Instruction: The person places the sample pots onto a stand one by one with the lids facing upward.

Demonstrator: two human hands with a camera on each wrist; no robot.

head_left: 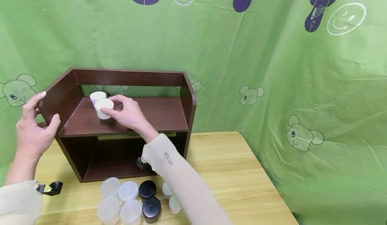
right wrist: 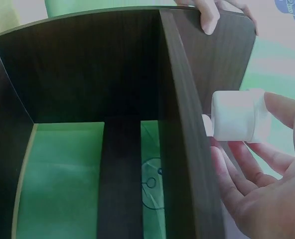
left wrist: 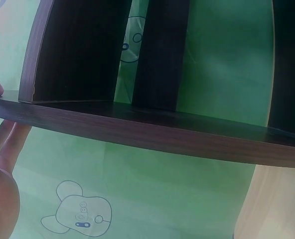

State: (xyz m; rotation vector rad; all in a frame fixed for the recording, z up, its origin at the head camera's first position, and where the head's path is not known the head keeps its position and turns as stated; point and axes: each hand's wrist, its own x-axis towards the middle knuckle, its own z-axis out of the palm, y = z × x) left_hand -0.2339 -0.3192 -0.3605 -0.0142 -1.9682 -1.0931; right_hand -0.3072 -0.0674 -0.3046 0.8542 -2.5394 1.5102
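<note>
A dark brown wooden two-tier shelf (head_left: 160,109) stands on the table. My left hand (head_left: 31,129) grips the front edge of its left side panel (head_left: 61,97), the thumb on the inner face and fingers behind. In the left wrist view, that hand (left wrist: 3,194) shows only at the left edge. My right hand (head_left: 130,114) pinches a small white lidded jar (head_left: 103,114) between thumb and fingers, over the upper board. The right wrist view shows the jar (right wrist: 232,117) close above the board's front edge. Just behind it on the upper board is a second white jar (head_left: 97,96).
In front of the shelf stand several translucent jars (head_left: 110,188), two black-lidded jars (head_left: 151,208) and two small pale green jars (head_left: 174,204), partly behind my right sleeve (head_left: 184,178). The wooden table (head_left: 229,171) extends right. A green curtain (head_left: 211,50) hangs behind.
</note>
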